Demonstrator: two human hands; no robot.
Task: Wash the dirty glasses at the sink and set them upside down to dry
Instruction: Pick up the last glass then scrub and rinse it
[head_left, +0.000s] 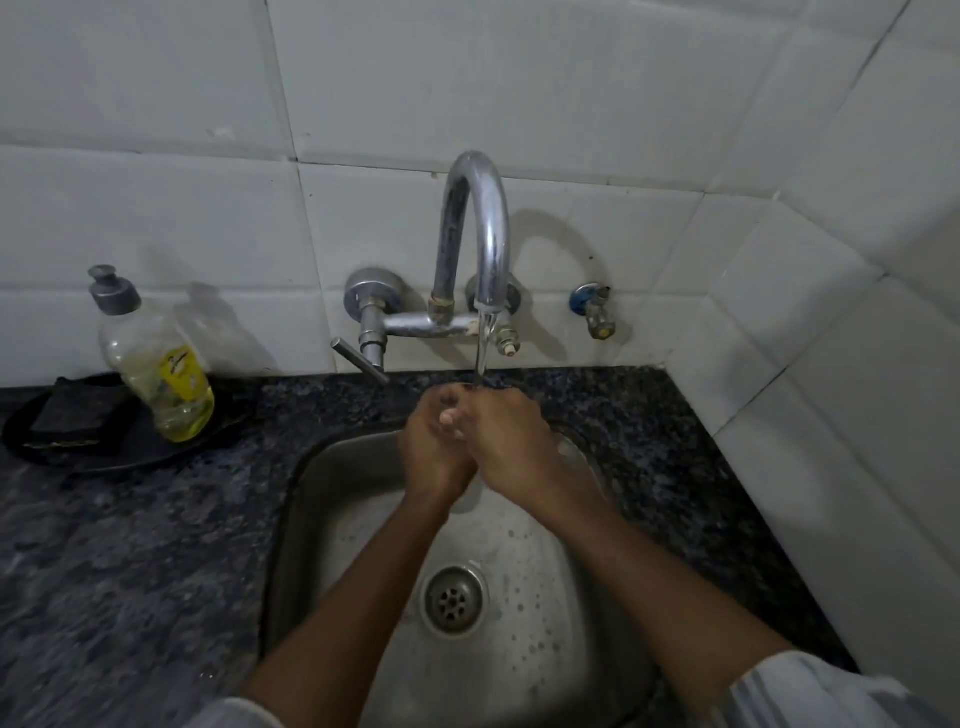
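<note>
Steel sink (332, 499): set in a dark speckled stone counter (130, 545); wet basin with droplets; round drain (453, 600) at its middle.
Tap (475, 228): chrome gooseneck on the white tiled wall (208, 218); thin stream of water (480, 353) falls from the spout onto the hands.
Left hand (434, 457): over the far part of the basin, pressed against the right hand, fingers curled into it; cannot tell whether anything lies between them.
Right hand (506, 447): folded over the left hand's fingers, directly under the stream.
Glasses: none can be made out.
Soap bottle (156, 358): clear, yellow liquid low inside, grey cap, tilted, standing on a dark tray (78, 452) left of the sink.
Sponge (72, 415): dark block on the same tray, beside the bottle.
</note>
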